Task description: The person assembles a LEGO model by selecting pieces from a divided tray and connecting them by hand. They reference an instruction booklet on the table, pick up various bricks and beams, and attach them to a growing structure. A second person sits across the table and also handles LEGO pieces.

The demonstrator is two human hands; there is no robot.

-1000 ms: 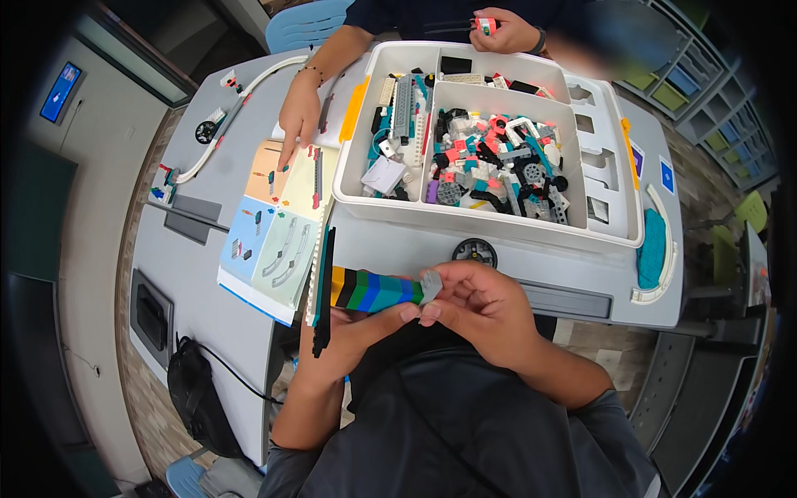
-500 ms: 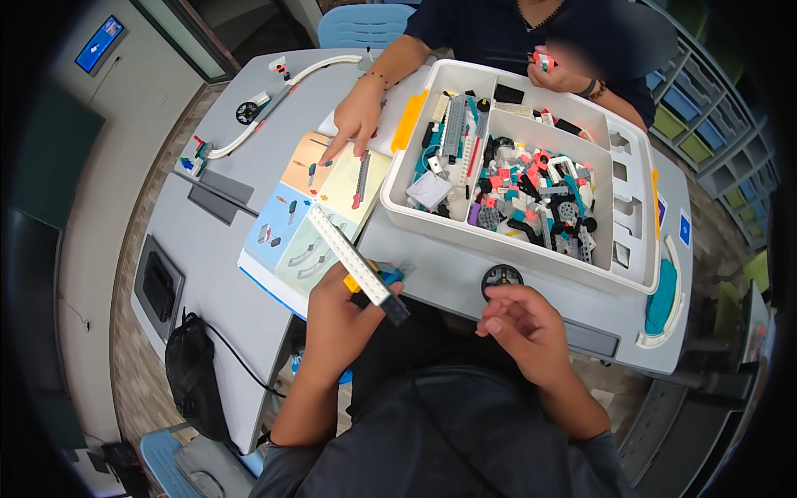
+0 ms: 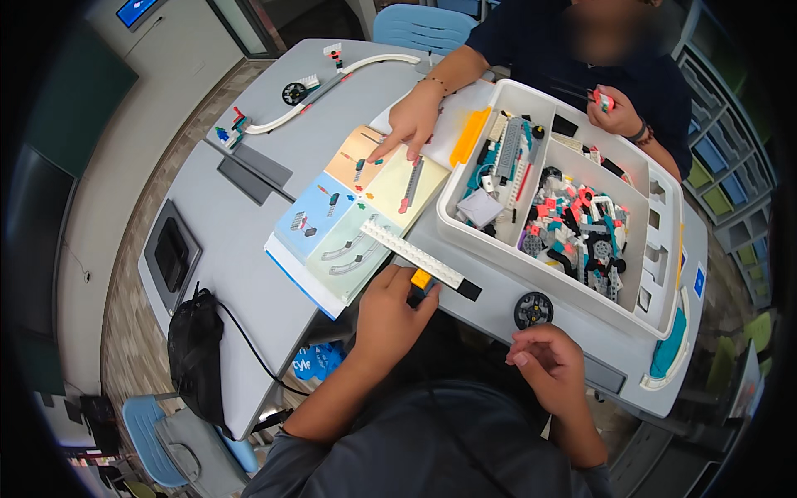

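My left hand [image 3: 390,317] grips a toy brick assembly. It has a long white studded beam [image 3: 415,256] with a black end, and yellow [image 3: 421,279] and blue pieces underneath. The beam's far end overlaps the lower edge of an open instruction booklet [image 3: 365,217]. My right hand [image 3: 548,361] hovers just below a black spoked wheel [image 3: 533,310] at the table's near edge, its fingers loosely curled and holding nothing visible. Across the table a person's hand [image 3: 415,114] points at a picture in the booklet; the other hand [image 3: 618,110] holds a small coral-and-white piece.
A white sorting box [image 3: 548,267] full of loose bricks takes up the right side. A white curved track [image 3: 274,123] with small brick builds lies at the far left. Nearer are a black bag [image 3: 197,357] with a cord and a dark flat device [image 3: 174,253]. A teal-and-white curved piece [image 3: 667,349] lies at the right edge.
My view has shifted, so the scene sits lower and further right. The beam in my left hand has turned to lie flatter. My right hand's fingers are drawn in slightly more.
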